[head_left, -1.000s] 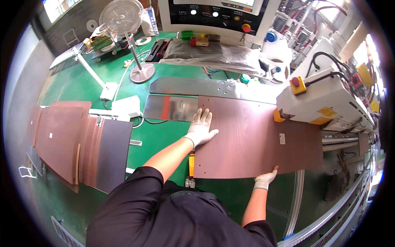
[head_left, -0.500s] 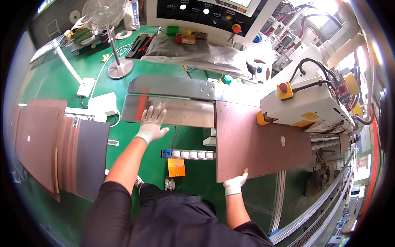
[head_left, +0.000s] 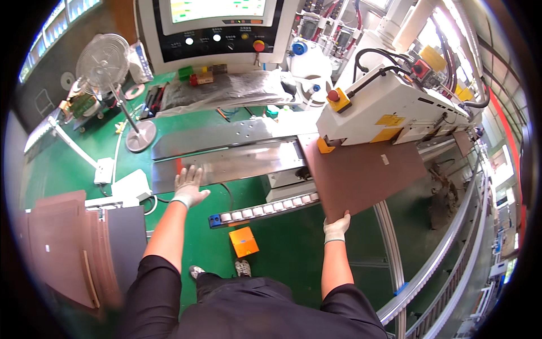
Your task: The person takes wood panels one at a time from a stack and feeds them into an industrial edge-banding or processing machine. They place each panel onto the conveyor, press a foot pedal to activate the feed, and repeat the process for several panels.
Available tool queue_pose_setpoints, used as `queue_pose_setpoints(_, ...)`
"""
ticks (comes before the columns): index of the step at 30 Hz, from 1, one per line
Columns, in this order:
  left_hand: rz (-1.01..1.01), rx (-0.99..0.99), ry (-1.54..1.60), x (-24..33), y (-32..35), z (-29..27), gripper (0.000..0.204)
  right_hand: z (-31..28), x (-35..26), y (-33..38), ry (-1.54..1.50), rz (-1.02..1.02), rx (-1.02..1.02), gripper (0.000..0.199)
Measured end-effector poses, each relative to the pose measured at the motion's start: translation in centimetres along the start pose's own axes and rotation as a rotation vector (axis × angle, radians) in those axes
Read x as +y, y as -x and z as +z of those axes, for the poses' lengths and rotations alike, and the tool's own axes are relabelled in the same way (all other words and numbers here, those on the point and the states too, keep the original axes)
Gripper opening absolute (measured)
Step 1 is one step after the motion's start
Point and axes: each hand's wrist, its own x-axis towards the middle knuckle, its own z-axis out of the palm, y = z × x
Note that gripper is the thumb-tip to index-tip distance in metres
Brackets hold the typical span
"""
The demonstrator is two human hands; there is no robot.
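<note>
A flat brown panel (head_left: 361, 175) lies at the right, its far side under the white machine head (head_left: 372, 113). My right hand (head_left: 337, 227), in a pale glove, grips the panel's near left corner, the thumb on top and the other fingers mostly hidden. To the left, my gloved left hand (head_left: 189, 187) is open, fingers spread, at the near edge of the long metal plate (head_left: 248, 163). Whether it presses on the plate or hovers just above I cannot tell. A red strip (head_left: 179, 165) shows beside its fingertips.
A row of white rollers (head_left: 271, 209) runs below the plate, an orange box (head_left: 244, 242) on the floor near my feet. Brown panels (head_left: 62, 243) stand stacked at left. Beyond are a control console (head_left: 226, 42) and a fan (head_left: 103, 62). Metal rails (head_left: 446, 282) curve along the right.
My view has swung, bringing the console's screen further in. The brown panel has shifted right from the metal plate's end, with my right hand still at its near edge. My left hand stays open.
</note>
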Motion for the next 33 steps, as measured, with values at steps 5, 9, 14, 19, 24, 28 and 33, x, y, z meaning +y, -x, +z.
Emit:
queue_pose_setpoints(5, 0.054, 0.11, 0.046, 2.0, 0.6, 2.4, 0.082, -7.8, 11.8, 4.1, 0.605, -0.054, -0.122, 0.035)
queue_pose_setpoints(9, -0.038, 0.171, 0.067, -1.8, 9.4, 6.5, 0.06, -20.2, 22.2, 5.7, 1.717, 0.118, -0.797, 0.032)
queue_pose_setpoints(14, -0.503, -0.018, 0.418, -15.6, 26.6, 17.4, 0.051, -25.6, 21.5, 11.4, 1.818, 0.736, -0.647, 0.049)
queue_pose_setpoints(19, -1.056, 0.19, 0.627, -26.8, 40.9, 24.5, 0.048, -24.1, 18.1, 7.2, 1.633, 0.639, -0.361, 0.027)
queue_pose_setpoints(24, -1.52, 0.951, 0.889, -37.0, 53.9, 32.2, 0.046, -16.8, 21.7, 5.0, 1.53, 0.564, -0.33, 0.023)
queue_pose_setpoints(28, -1.502, 1.341, 1.083, -42.4, 52.2, 29.7, 0.048, -10.6, 26.9, 8.4, 1.545, 0.374, -0.457, 0.041)
queue_pose_setpoints(33, -1.562, 1.123, 1.661, -46.9, 50.5, 25.1, 0.054, -7.1, 35.3, 16.7, 1.613, 0.445, -0.775, 0.034)
